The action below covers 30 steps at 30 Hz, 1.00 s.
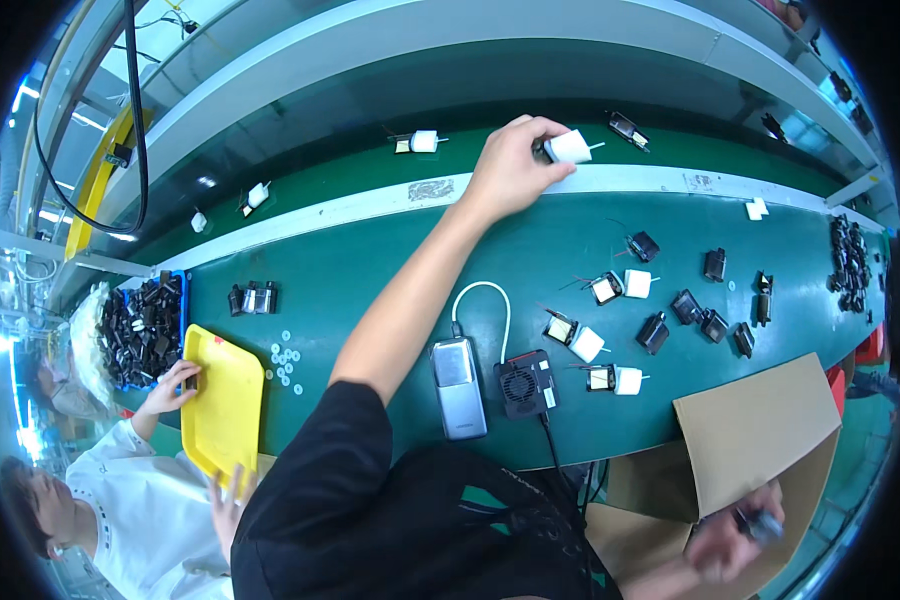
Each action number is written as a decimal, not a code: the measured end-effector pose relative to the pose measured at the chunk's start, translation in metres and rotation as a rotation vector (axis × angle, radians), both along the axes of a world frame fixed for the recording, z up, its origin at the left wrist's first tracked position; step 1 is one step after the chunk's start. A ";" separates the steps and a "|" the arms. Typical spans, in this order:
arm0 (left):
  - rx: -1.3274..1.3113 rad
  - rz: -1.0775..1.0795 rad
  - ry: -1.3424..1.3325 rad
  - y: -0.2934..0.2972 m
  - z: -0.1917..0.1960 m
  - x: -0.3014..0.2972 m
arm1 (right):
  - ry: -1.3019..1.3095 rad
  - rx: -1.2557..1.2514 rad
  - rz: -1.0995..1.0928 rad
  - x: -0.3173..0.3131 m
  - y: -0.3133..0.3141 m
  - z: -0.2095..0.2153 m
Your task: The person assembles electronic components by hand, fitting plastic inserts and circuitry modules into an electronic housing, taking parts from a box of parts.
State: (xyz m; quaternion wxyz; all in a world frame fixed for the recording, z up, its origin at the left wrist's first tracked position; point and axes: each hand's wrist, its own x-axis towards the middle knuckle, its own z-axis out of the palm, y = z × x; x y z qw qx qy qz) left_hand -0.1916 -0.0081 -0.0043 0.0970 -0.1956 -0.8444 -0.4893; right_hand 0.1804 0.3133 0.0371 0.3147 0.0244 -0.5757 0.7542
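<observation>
My left hand (pixel 518 165) is stretched over the far rail, closed on a small white-housed part (pixel 570 148) with a thin pin at its end. Low at the right, my right hand (pixel 722 545) is inside an open cardboard box (pixel 760 430), blurred by motion. Its fingers are round a small dark part (pixel 763 525) whose kind I cannot make out. Beyond the rail, another white-housed part (pixel 425 141) and a black part (pixel 628 130) lie on the green belt. Several white-housed parts with wires, such as one white part (pixel 627 380), lie on the bench between my hands.
A silver power bank (pixel 457 388) with a white cable stands beside a black fan-vented device (pixel 527 384). Black housings (pixel 653 333) are scattered at right. At left, a person holds a yellow tray (pixel 223 400) near small clear discs (pixel 285 355) and a blue bin (pixel 183 290) of black parts.
</observation>
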 end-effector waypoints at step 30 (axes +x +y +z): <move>1.001 -0.343 -0.448 -0.014 -0.024 0.196 | 0.101 0.766 0.268 -0.174 -0.159 -0.041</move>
